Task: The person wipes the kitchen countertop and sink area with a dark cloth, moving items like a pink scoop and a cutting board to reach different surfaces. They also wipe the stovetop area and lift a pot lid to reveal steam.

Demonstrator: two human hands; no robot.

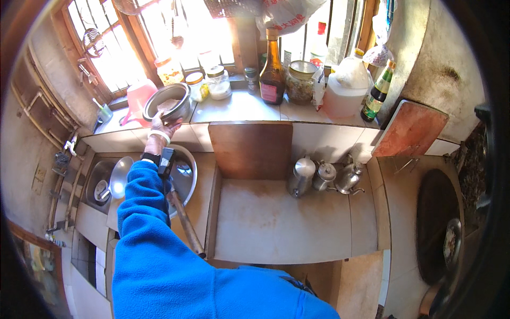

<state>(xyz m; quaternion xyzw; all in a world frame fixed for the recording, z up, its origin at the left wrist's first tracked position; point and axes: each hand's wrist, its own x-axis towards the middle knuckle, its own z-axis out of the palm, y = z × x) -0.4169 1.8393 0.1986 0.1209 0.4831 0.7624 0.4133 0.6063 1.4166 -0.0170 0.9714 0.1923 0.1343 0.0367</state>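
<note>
My left hand (pixel 164 128) reaches forward to the window ledge and grips the near rim of a metal bowl (pixel 184 104). Its thumb lies at the rim, and the other fingers are below the bowl's side. Inside the bowl is a pale pinkish-brown thing (pixel 169 105) that I cannot identify. A pale bangle (pixel 159 135) and a black wrist device (pixel 166 161) are on this arm. Beneath the forearm stands a wide basin (pixel 194 175), partly covered by the sleeve, and a wooden handle (pixel 186 223) slants from it over the counter. My right hand is out of view.
A pink plastic vessel (pixel 140 97), glass jars (pixel 218 83) and bottles (pixel 272 71) line the ledge. Metal kettles (pixel 326 175) stand by a brown board (pixel 251 149). A sink (pixel 97 171) with a metal bowl (pixel 120 177) beside it is left; a round dark cover (pixel 436 223) is right.
</note>
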